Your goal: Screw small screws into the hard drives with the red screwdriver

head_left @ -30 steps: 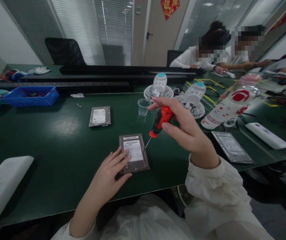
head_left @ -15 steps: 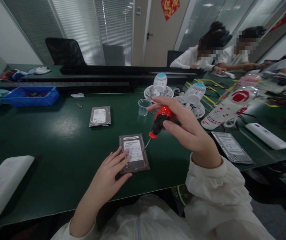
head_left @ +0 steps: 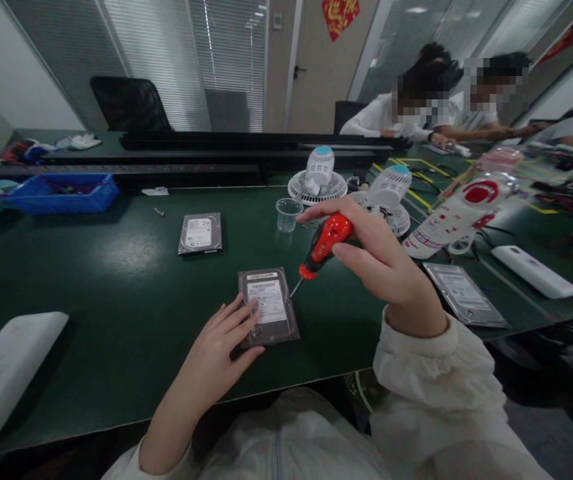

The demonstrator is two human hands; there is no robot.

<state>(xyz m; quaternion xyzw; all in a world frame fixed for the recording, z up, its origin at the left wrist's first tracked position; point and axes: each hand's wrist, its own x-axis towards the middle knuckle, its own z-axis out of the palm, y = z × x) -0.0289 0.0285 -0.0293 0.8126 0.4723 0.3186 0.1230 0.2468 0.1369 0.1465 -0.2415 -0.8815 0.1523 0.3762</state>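
A hard drive [head_left: 279, 323] lies label up on the green table in front of me. My left hand [head_left: 226, 340] rests on its left side, fingers stretched out and spread over the label. In my right hand [head_left: 371, 253] is a red and black screwdriver [head_left: 322, 247], gripped by its handle and tilted. The blade's tip meets the drive's right edge; the screw there is too small to make out. Behind the drive stands a clear plastic cup [head_left: 287, 217]. A second hard drive [head_left: 200, 233] lies farther back to the left.
White fans [head_left: 320, 170] stand behind the cup. A third hard drive [head_left: 463, 293], a white power bank [head_left: 535, 272] and a bottle [head_left: 461, 207] are at right. At left are a blue bin [head_left: 69, 193] and a white device [head_left: 11, 373]. Other people sit at far right.
The screwdriver's handle has turned in my right hand, showing more red, and its top has shifted slightly right. My left hand and the hard drive have stayed in place.
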